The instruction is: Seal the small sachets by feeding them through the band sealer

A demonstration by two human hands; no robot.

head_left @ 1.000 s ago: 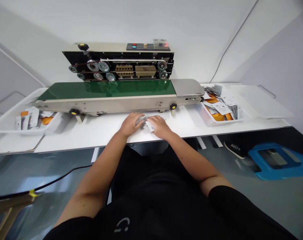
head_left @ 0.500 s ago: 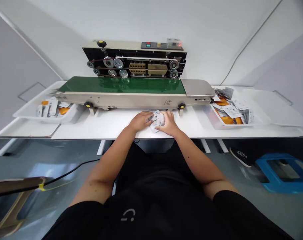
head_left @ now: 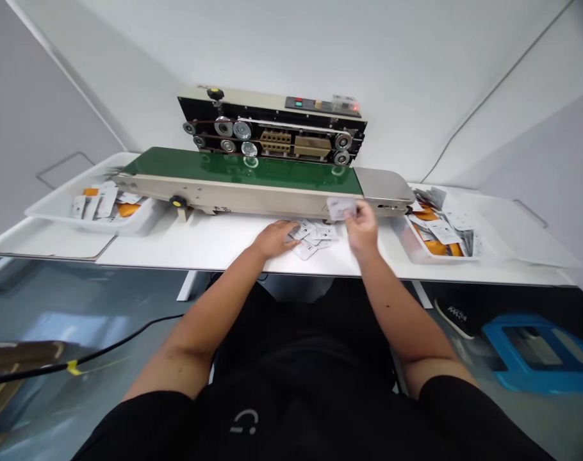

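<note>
Right now we pinch a white packet (head_left: 339, 208) in our right hand (head_left: 362, 230); left of that grip lies the packet pile (head_left: 315, 237), our left hand (head_left: 274, 239) touching it, its hold unclear.

Single wht sachet (head_left: 341, 208) held up in R hand (head_left: 362, 229), blurred, prob. face-on, print unreadable. Pile of wht sachets (head_left: 315, 237) w/ dk print lies on table (head_left: 214, 246), overlapping, diff. angles.
</note>
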